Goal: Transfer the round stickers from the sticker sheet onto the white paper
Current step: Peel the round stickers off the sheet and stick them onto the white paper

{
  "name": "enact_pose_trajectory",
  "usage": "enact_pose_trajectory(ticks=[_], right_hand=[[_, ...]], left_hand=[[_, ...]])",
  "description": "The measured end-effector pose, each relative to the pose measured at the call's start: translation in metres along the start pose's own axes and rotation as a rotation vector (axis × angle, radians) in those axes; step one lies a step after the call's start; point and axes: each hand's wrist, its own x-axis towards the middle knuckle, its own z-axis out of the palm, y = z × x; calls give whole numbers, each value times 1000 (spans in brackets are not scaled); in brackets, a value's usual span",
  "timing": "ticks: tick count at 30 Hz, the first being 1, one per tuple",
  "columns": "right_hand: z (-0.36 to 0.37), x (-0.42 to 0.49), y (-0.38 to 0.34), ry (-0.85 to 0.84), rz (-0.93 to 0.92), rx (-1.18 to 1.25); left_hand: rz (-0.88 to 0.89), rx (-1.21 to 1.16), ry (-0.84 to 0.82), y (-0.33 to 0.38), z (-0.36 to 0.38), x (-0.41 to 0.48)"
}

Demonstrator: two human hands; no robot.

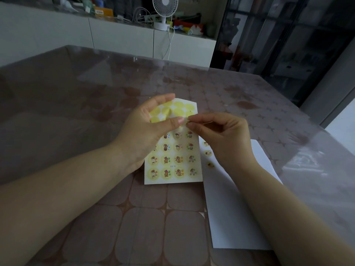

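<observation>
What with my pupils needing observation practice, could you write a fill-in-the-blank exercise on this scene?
The left hand bends the sticker sheet while the right hand pinches a round ____ at the fold.
The white paper shows ____ stuck stickers beside the right wrist.
The white paper lies to the ____ of the sheet.
Missing words: sticker; three; right.

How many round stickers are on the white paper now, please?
3, in a column on the white paper: top sticker, middle sticker, bottom sticker; the right hand may hide more.
</observation>
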Motion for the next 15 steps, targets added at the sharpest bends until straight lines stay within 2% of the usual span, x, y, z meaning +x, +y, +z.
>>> enact_pose_trajectory(ticks=[10,15], right_hand=[[-4,4,3,-42,-113,-80],[-6,4,4,-117,-114,-114]], left_hand=[[-91,5,-23,0,-3,0],[-112,-39,-11,1,-5,0]])
